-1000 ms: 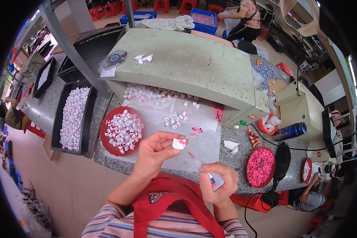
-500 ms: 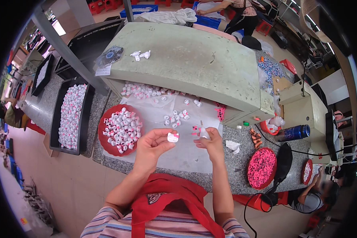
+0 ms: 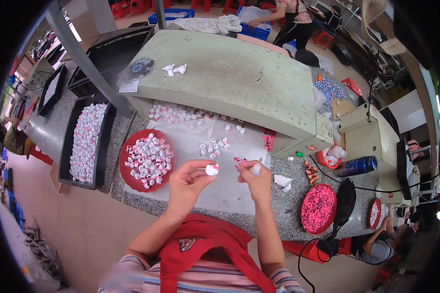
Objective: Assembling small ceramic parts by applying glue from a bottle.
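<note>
My left hand [image 3: 187, 185] pinches a small white cat-head-shaped piece [image 3: 212, 169] with a pink patch on it, held up over the white paper sheet [image 3: 193, 146]. To its right, my right hand [image 3: 255, 180] has its fingers closed round a small white thing with a thin tip [image 3: 255, 169], which looks like a little glue bottle. Its thumb and forefinger come together beside some small pink pieces [image 3: 238, 159]; whether they grip one is too small to tell. Several loose white heads [image 3: 214, 146] lie on the paper beyond my hands.
A red bowl of white heads [image 3: 127, 173] stands left, beside a black tray [image 3: 63, 168] full of more. Rightward are a red bowl of pink pieces [image 3: 319, 209], a crumpled tissue [image 3: 282, 182] and a blue bottle [image 3: 357, 166]. A pale metal shelf [image 3: 230, 63] overhangs the paper.
My right hand has turned, its thumb and forefinger now nearer together, and the white thing's tip points more to the right. The left hand has barely moved.
</note>
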The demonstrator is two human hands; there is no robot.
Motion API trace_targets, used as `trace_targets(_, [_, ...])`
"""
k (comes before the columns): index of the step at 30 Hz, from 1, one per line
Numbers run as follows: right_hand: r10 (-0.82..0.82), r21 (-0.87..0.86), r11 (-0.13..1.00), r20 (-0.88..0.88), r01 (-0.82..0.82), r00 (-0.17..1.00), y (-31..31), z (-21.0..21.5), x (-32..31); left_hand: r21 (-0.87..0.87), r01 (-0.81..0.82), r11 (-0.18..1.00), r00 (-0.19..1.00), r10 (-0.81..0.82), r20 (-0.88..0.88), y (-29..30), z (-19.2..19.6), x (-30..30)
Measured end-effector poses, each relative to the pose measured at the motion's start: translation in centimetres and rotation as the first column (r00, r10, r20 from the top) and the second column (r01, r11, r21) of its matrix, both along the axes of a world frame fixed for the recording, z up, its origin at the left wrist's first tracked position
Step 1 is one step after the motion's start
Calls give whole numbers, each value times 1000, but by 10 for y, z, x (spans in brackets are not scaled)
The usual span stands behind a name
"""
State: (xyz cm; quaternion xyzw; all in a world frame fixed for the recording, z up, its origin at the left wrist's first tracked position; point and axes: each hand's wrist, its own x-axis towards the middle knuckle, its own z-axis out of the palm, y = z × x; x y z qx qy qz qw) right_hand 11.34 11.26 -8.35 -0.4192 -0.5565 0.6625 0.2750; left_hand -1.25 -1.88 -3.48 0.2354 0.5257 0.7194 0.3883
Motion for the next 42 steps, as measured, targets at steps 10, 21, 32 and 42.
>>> trace_targets(10, [28,71,997,-249,-11,968,-67,88,8,165,71,984,989,-49,-136,-18,19,20])
trace_targets(21, [21,375,926,-180,49,983,-79,85,7,213,112,971,985,-79,-155,-22,30,19])
trace_targets(32, [58,415,910,-60,-28,997,-50,78,0,133,35,990,934,16,-358,3,15,19])
trace_targets(42, [62,212,975,-1,-61,998,-18,11,-26,-135,68,989,995,-58,77,26,-33,-7])
